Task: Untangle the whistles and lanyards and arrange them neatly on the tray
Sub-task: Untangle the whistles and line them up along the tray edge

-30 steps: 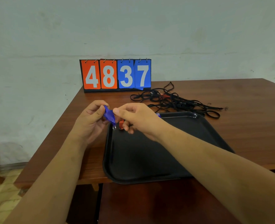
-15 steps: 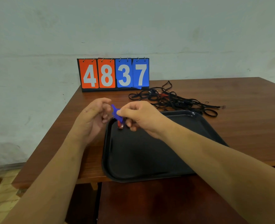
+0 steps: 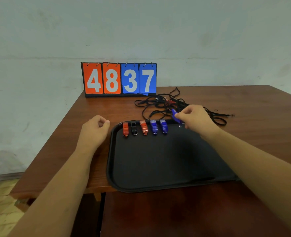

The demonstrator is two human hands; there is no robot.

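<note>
A black tray (image 3: 158, 168) lies on the wooden table. Along its far edge stands a row of several whistles: a red whistle (image 3: 125, 129), a black whistle (image 3: 133, 127), an orange whistle (image 3: 143, 127) and two blue whistles (image 3: 153, 127) (image 3: 163, 126). My right hand (image 3: 194, 118) pinches another blue whistle (image 3: 175, 115) just right of that row, above the tray's far edge. My left hand (image 3: 94, 130) hovers left of the tray, fingers loosely curled, holding nothing. A tangle of black lanyards (image 3: 167, 104) lies behind the tray.
A flip scoreboard (image 3: 118, 79) reading 4837 stands at the table's back left, against the wall. The table's left edge (image 3: 55, 134) drops off to a tiled floor. A loose lanyard end (image 3: 223, 116) reaches right of my right hand.
My hands have separated. The right hand carried the blue whistle rightward to the end of the row. The left hand let go and pulled back left, uncovering the row of whistles.
</note>
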